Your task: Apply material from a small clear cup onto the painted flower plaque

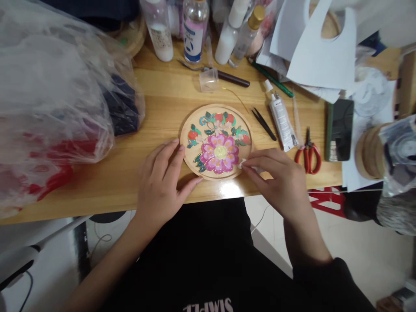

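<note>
A round wooden plate lies near the front edge of the wooden table. It bears a painted pink flower with green leaves and red fruits. My left hand rests beside the plate's left rim, fingers stretched out and touching its edge. My right hand is at the plate's right rim, its fingers pinched on a small white scrap that touches the rim.
Black tweezers, a white glue tube, red scissors and a dark phone lie to the right. Bottles stand at the back. A big clear plastic bag fills the left. White paper cutouts sit back right.
</note>
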